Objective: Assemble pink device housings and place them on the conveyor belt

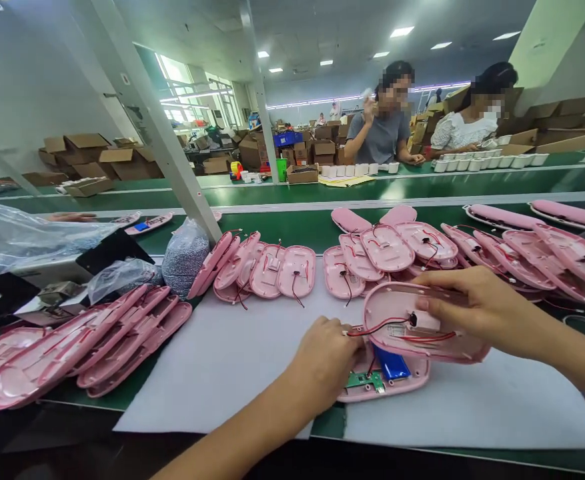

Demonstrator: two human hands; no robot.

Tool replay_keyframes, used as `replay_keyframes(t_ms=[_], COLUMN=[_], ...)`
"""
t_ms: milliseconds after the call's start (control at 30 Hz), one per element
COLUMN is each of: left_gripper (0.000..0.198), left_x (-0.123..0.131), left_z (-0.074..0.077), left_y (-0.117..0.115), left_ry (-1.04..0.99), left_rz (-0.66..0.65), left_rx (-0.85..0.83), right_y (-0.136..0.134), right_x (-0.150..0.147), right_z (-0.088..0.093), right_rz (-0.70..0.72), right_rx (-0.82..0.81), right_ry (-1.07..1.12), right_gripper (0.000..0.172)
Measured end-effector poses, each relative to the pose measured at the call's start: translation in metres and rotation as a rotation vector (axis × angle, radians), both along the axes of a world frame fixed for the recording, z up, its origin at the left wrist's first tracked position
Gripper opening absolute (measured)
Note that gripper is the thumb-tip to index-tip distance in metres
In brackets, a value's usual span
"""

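My right hand (477, 303) grips a pink oval shell (387, 303) by its far edge, tilted with its inside showing. Red and black wires run from a black part in that shell to my left hand (329, 357), whose fingers are pinched on them near a small white connector (345, 333). Beneath lies a second pink shell (419, 380), partly covered, with a blue battery (392, 364) and a green circuit board (367, 381) inside. This lower shell rests on a white sheet (242, 353).
Pink shells (122, 333) are stacked at the left, and more (296, 270) line the far side. Plastic bags of dark grains (185, 257) stand by a slanted metal post (167, 133). Across the green bench (252, 195) sit two people near white parts.
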State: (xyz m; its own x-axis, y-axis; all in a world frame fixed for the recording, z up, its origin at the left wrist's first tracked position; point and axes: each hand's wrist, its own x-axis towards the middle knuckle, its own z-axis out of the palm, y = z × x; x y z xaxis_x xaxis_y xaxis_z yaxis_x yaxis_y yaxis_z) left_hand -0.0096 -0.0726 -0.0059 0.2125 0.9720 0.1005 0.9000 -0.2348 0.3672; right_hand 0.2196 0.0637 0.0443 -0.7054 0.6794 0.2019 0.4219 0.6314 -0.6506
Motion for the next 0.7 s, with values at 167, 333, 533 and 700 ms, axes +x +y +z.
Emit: replay_keyframes(t_ms=[167,333,533,700], left_gripper=[0.015,0.013,0.013,0.010], left_x=[-0.012,-0.012,-0.005,-0.011], left_z=[-0.005,0.000,0.005,0.014], left_y=[-0.007,-0.014,-0.001,0.002], left_ry=[-0.806,-0.790,-0.199,-0.282], left_rz=[0.364,0.294,0.198,0.043], left_rx=[0.092,0.340,0.672,0.507], right_y=[0.003,0.001,-0.025,-0.031], right_x=[0.006,-0.007,-0.038,-0.049], right_z=[0.002,0.003,0.004,0.004], right_rz=[-0.034,0.043,0.044,-0.112], right_rx=[0.139,0.272,0.481,0.521], right_ry=[-0.135,-0.162,-0.139,-0.114], right_gripper=[0.028,0.029,0.032,0.030])
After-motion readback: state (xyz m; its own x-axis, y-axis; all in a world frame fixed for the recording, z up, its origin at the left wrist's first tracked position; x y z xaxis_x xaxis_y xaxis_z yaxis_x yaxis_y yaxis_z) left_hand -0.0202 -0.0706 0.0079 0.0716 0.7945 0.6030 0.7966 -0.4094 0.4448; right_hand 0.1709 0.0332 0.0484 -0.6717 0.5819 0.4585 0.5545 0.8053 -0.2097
